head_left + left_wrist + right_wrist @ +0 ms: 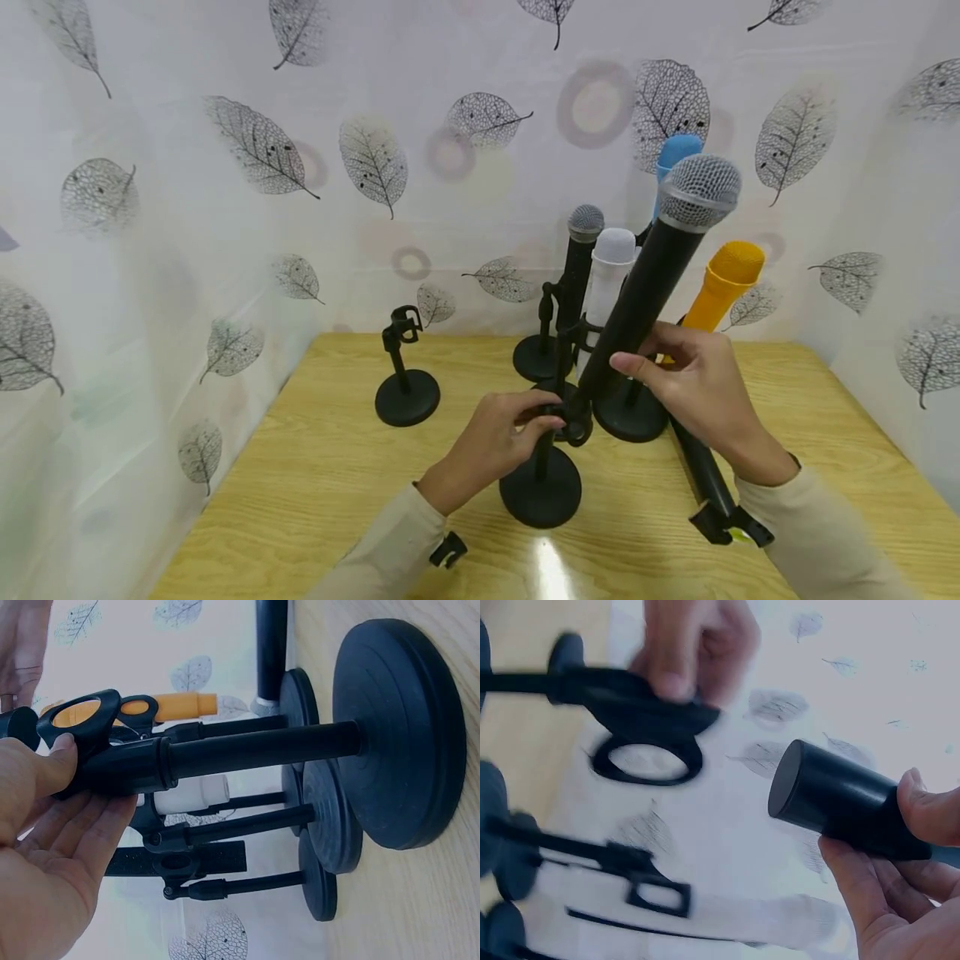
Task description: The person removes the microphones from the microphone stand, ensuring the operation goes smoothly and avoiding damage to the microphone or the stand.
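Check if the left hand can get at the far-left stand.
Likely yes: nothing stands between the left hand and the far-left stand, though that hand grips the front stand.

Room to pass lies on both sides of the lone stand [405, 397], over bare surface [322, 475] left of the left hand [498, 442], which grips the front stand [542, 497]. Straight ahead, the rear black microphone [575, 271], white microphone [609, 275] and their stands crowd together. The orange microphone [708, 304] obstructs the way just beyond the right hand [697, 383]; a black tube [699, 461] lies beneath its wrist. Open air separates the held microphone's [847, 802] end from the clip ring [649, 780]. Leaf-patterned sheeting [480, 196] bounds the back and sides.
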A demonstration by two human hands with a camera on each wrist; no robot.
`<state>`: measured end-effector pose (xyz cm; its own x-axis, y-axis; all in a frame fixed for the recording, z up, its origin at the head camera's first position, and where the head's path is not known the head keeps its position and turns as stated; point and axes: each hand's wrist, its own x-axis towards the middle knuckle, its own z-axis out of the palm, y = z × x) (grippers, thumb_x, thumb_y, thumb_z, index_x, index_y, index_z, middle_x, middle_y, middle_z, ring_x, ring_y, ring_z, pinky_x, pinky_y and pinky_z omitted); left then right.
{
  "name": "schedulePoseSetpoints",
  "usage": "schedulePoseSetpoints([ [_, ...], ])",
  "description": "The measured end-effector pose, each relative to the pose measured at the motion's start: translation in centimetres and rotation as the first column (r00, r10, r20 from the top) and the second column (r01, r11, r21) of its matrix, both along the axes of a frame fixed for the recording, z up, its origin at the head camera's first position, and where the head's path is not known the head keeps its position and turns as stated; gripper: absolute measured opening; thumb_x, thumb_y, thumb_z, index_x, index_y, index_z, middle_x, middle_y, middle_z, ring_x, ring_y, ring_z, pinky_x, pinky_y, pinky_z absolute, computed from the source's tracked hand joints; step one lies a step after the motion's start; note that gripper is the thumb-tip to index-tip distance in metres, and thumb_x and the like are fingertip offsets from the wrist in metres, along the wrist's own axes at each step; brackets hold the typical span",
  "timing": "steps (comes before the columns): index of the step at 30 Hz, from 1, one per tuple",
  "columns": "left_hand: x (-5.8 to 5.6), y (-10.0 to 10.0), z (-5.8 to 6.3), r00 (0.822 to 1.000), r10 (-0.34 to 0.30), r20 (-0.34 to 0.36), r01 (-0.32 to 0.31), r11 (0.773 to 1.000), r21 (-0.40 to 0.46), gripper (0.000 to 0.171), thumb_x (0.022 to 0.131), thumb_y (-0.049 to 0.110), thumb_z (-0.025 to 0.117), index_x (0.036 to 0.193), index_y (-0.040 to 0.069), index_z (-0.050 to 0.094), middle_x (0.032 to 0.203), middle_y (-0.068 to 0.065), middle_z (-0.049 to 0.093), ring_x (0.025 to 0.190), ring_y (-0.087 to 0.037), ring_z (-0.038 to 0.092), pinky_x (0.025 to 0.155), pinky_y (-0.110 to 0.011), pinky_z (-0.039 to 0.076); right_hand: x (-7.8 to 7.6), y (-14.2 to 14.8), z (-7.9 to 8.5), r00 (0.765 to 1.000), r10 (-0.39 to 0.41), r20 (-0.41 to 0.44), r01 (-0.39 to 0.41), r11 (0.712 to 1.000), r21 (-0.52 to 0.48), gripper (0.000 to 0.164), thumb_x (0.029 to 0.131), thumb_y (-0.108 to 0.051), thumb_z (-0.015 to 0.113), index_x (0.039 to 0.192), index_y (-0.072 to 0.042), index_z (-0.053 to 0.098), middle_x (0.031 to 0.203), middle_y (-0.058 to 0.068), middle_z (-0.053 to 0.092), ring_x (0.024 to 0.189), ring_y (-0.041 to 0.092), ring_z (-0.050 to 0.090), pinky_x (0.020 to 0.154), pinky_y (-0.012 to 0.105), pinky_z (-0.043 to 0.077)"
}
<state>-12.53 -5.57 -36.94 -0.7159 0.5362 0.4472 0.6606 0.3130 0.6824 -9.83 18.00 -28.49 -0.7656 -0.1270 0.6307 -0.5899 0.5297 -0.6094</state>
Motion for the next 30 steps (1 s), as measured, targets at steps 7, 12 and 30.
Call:
schedulePoseSetpoints([
  [7,0.0,-0.3,0.1,0.999,0.034,-0.038,-0.036,0.998,-0.046,0.023,0.097,0.016,0.07,0.117,0.008,0.073,0.103,-0.001,0.076,0.088,-0.003,0.07,0.08,-0.017,0.056,0.7,1.5,1.8,1.0,-0.018,-0.001,0.018,1.0,-0.005,0.014,0.082,0.004,0.082,0.093,-0.001,0.076,0.072,-0.002,0.068,0.061,0.008,0.062,0.056,0.015,0.051],
  [12,0.1,-0.8,0.2,0.998,0.053,-0.044,-0.055,0.997,-0.061,0.023,0.097,0.017,0.071,0.118,0.008,0.074,0.103,-0.001,0.076,0.083,-0.002,0.068,0.076,-0.018,0.056,1.1,2.7,1.8,0.999,-0.031,0.028,0.031,0.999,-0.008,0.016,0.083,0.004,0.082,0.097,0.0,0.076,0.074,-0.001,0.068,0.068,0.006,0.064,0.064,0.013,0.055],
  [30,0.6,-5.3,-0.3,0.992,0.124,0.035,-0.126,0.99,0.058,0.016,0.096,0.012,0.071,0.111,0.01,0.071,0.099,0.0,0.075,0.088,-0.006,0.072,0.078,-0.023,0.059,2.0,8.3,-2.2,0.953,-0.058,0.297,0.017,0.99,0.138,0.023,0.089,-0.008,0.079,0.111,-0.002,0.077,0.1,0.007,0.076,0.096,-0.01,0.062,0.072,0.014,0.056],
])
